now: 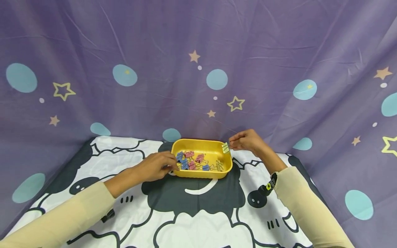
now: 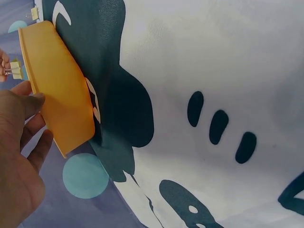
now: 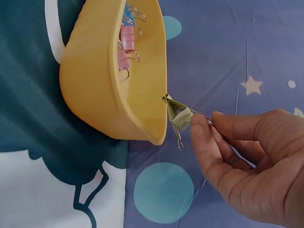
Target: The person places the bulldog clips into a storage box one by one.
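A yellow plastic tray point(image 1: 201, 174) stands on the patterned cloth, with several blue, pink and pale yellow binder clips point(image 1: 192, 164) inside, mostly towards its left. My left hand point(image 1: 156, 167) holds the tray's left end by the rim, seen also in the left wrist view with the thumb point(image 2: 34, 102) at the edge. At the far right corner, my right hand point(image 1: 248, 142) pinches a wire handle of a pale yellow binder clip point(image 3: 180, 116). The clip's mouth meets the tray's rim; whether it clamps the rim I cannot tell. Its other handle hangs free.
A white and dark cartoon-print cloth point(image 1: 201, 230) covers the table. Behind it hangs a purple curtain point(image 1: 161, 69) with stars and dots, close to the tray's far side. In the left wrist view, another pale clip point(image 2: 34, 13) shows at the tray's far end.
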The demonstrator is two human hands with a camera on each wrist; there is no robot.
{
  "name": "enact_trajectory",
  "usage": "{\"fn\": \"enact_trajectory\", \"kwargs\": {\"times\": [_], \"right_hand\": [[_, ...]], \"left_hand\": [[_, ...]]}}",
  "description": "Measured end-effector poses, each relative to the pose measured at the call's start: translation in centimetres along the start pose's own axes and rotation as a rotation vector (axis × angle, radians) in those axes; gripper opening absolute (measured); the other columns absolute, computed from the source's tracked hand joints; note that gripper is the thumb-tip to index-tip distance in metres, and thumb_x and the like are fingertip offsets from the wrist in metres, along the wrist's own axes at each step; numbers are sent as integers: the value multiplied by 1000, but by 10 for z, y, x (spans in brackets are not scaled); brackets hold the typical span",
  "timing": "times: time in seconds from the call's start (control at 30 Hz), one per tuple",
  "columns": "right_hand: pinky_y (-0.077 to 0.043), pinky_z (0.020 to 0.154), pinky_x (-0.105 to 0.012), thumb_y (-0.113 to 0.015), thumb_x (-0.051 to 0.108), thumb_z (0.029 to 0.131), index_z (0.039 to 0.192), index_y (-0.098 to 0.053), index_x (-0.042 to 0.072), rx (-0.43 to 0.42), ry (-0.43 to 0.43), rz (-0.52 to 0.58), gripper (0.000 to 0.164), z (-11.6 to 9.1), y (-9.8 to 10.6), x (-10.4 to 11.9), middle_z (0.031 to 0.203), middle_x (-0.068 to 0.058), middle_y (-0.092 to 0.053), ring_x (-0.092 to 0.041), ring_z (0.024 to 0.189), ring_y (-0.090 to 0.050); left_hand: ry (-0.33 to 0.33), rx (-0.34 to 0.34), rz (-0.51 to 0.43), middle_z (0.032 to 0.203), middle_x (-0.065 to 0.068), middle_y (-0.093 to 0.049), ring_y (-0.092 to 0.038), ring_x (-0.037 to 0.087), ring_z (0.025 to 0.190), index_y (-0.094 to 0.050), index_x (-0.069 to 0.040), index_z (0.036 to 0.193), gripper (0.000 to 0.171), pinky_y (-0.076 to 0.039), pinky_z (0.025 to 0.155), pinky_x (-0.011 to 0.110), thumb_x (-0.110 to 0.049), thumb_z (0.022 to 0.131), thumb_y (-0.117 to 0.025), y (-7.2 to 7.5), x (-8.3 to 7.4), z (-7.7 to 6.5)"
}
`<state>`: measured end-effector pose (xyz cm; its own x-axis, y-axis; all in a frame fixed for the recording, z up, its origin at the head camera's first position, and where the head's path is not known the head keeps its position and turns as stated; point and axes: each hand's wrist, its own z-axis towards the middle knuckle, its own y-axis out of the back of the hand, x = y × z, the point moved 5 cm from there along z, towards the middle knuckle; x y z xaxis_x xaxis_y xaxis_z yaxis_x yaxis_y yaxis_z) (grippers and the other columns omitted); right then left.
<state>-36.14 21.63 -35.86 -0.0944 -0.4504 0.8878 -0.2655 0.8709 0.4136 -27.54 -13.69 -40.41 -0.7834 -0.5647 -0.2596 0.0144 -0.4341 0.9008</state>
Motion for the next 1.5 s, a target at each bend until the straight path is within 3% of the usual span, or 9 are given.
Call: {"fn": "enact_trajectory", "kwargs": {"times": [0.23, 0.4, 0.6, 0.83, 1.2, 1.5], "right_hand": [[-70, 90, -34, -78, 0, 103, 136, -73, -13, -7, 13, -72, 36, -3, 0, -1, 129, -28, -80, -28, 105, -85], [-70, 92, -37, -77, -1, 103, 137, -72, -14, -6, 12, -73, 37, -5, 5, -9, 128, -30, -80, -30, 105, -85], [-70, 91, -36, -75, -4, 102, 140, -67, -19, 1, 12, -27, 41, -8, 10, -15, 121, -29, -82, -19, 93, -83], [-69, 95, -39, -74, -4, 102, 141, -66, -20, -2, 2, -22, 42, -12, 20, -26, 115, -22, -85, -16, 92, -83], [-70, 89, -33, -74, -4, 102, 135, -70, -18, -26, -33, -31, 36, -24, 45, -55, 103, -8, -86, -10, 88, -81], [-68, 80, -27, -76, -5, 100, 133, -68, -22, -66, -24, -63, 38, -37, 66, -67, 103, -9, -86, -7, 85, -79]], "left_hand": [[-3, 7, -2, 106, -8, -80, -72, 12, 101, -89, -21, 102, 26, -64, 88, 40, 2, 96, -82, -1, -2, 1], [4, 7, -1, 105, -9, -80, -71, 12, 101, -89, -22, 101, 27, -64, 88, 40, 3, 95, -82, 0, -2, 1], [10, 4, 0, 106, -8, -80, -72, 12, 101, -89, -21, 101, 25, -64, 88, 40, 2, 95, -82, 0, -2, 0], [6, -1, -1, 105, -8, -80, -72, 13, 101, -89, -21, 101, 25, -64, 88, 40, 3, 95, -82, 0, -2, -1], [13, -1, 7, 107, -8, -81, -73, 14, 104, -89, -22, 101, 25, -65, 90, 42, 2, 95, -82, -1, -2, -1], [20, -1, 8, 109, -7, -81, -74, 14, 105, -90, -21, 103, 26, -65, 90, 41, 2, 95, -82, 0, -2, -2]]}}
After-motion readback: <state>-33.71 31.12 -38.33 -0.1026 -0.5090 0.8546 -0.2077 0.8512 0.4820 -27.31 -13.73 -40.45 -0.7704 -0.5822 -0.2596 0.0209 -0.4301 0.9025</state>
